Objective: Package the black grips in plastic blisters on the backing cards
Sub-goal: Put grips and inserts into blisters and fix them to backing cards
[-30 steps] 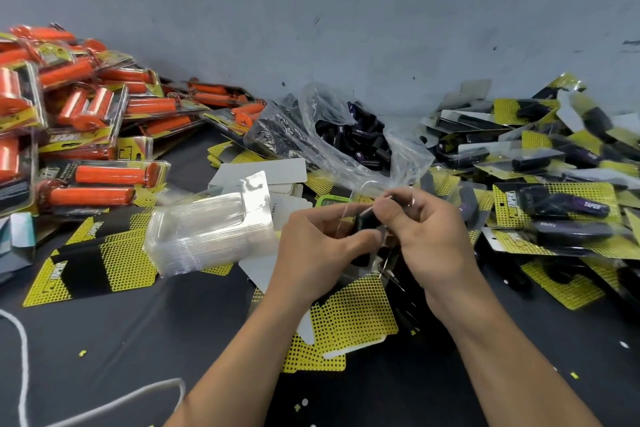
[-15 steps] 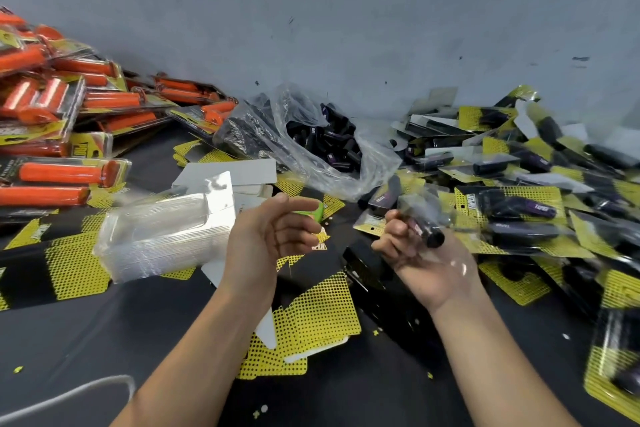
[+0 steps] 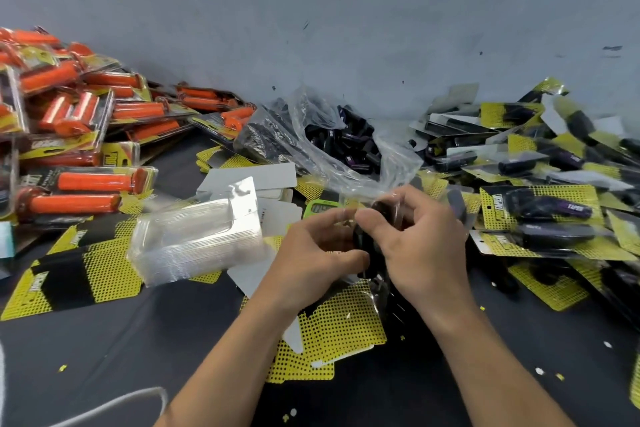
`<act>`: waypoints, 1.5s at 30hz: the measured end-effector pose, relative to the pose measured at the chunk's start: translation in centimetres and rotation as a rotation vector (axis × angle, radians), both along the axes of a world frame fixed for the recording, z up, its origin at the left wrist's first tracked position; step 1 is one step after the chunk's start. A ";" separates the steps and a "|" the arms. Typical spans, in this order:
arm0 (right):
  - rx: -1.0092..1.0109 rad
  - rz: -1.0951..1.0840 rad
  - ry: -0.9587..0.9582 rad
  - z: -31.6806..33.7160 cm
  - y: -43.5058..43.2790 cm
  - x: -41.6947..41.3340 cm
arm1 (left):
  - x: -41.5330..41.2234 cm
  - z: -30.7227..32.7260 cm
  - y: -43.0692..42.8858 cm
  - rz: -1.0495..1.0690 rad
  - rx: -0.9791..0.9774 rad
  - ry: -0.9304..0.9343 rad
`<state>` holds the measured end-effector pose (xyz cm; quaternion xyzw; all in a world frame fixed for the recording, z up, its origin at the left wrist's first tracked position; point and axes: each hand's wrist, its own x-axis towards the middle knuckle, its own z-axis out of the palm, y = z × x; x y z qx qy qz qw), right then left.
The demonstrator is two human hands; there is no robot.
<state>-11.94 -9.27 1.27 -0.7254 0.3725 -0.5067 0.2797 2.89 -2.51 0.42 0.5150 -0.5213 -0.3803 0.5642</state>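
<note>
While you are bringing both hands together over the loose backing cards (image 3: 341, 331), you are working on the fitting step: seating one black grip (image 3: 363, 248) inside a clear blister (image 3: 398, 218). Your left hand (image 3: 318, 255) is curling round the lower end of the grip, thumb pressing against its side, and your right hand (image 3: 424, 243) is pinching the blister over the upper end between thumb and fingers. Whether the grip is sitting fully home is hard to tell, since your fingers are covering most of it. You are holding the pair in the air, in front of the open bag of loose grips (image 3: 346, 146) and beside the stack of empty blisters (image 3: 197, 236). Next you are probably going to need one card from the fan beneath your hands, so one hand will be letting go while the other is keeping the grip from slipping out of the thin plastic; lining the blister flange up with the card edges looks like the fiddly part. Compared with half a second ago, your hands are now meeting. Then they were apart, with the right one cradling the wrapped grip palm-up and the left one hovering empty, fingers loose, near the stack. The finished packs (image 3: 540, 210) on your right are lying as they were.
</note>
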 end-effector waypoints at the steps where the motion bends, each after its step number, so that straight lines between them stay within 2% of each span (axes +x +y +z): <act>1: -0.002 -0.012 0.014 -0.1 0.2 0.2 | 0.2 0.0 -0.1 0.011 -0.006 -0.051; 7: 0.126 0.004 -0.061 -0.5 -0.2 0.1 | -0.2 -0.6 -0.1 0.051 0.024 -0.297; 14: 0.192 -0.019 0.021 -0.6 -0.6 -0.1 | -0.1 -0.6 -0.6 0.048 0.065 -0.013; 17: 0.073 -0.116 0.107 -0.3 0.3 -0.1 | 0.5 -0.9 -1.2 0.245 0.104 0.179; 19: -0.102 -0.155 0.207 0.2 1.2 0.0 | 1.5 -1.3 -1.5 0.390 0.114 0.259; 21: -0.167 -0.046 0.336 0.7 2.0 0.4 | 2.1 -1.7 -1.7 0.460 0.106 0.275; 23: -0.106 0.130 0.505 1.2 3.0 1.0 | 2.1 -2.0 -1.9 0.523 0.074 0.197; 25: -0.072 0.264 0.775 1.6 3.7 1.5 | 2.1 -2.1 -2.1 0.604 0.025 0.091; 27: -0.067 0.395 1.036 1.6 4.2 1.9 | 2.3 -2.2 -2.2 0.634 -0.017 0.096; 29: -0.078 0.497 1.170 1.5 4.5 2.1 | 2.5 -2.2 -2.2 0.646 -0.026 0.108; 35: 0.113 0.545 1.115 2.7 3.8 0.1 | 2.9 -2.1 -2.0 0.659 -0.016 0.136; 39: 0.263 0.648 0.960 3.8 2.6 -1.4 | 2.9 -2.0 -1.9 0.649 -0.008 0.160; 45: 0.314 0.669 0.920 3.1 2.2 -1.6 | 2.6 -1.8 -1.8 0.640 0.000 0.154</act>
